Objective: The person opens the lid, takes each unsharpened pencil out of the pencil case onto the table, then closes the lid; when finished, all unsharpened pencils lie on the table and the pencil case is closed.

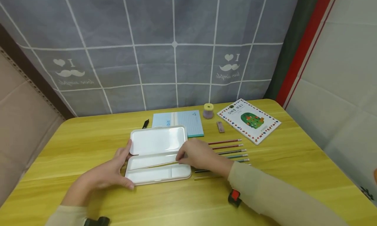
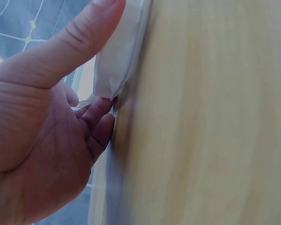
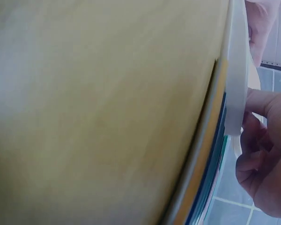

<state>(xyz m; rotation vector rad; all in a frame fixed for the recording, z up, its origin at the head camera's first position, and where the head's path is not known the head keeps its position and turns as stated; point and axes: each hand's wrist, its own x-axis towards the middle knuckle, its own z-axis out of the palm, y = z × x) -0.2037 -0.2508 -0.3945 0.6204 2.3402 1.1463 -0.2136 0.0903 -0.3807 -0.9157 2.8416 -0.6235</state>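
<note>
An open white pencil case (image 1: 159, 152) lies on the yellow table (image 1: 294, 160). My left hand (image 1: 113, 172) grips its left end, with the thumb along the front corner and the fingers at the hinge. In the left wrist view the thumb (image 2: 79, 33) lies over the case's edge (image 2: 119, 61). My right hand (image 1: 195, 155) pinches the end of a pencil (image 1: 153, 165) that lies slantwise in the case's lower tray. Several more pencils (image 1: 229, 150) lie in a row just right of that hand. The right wrist view shows the case's rim (image 3: 236, 70) and curled fingers (image 3: 267, 154).
Behind the case lie a light blue notebook (image 1: 179, 121), a black clip (image 1: 145, 123), a yellow and purple sharpener (image 1: 208, 110), a small eraser (image 1: 220, 126) and a picture book (image 1: 248, 120). A grey checked cloth (image 1: 176, 49) hangs at the table's back edge.
</note>
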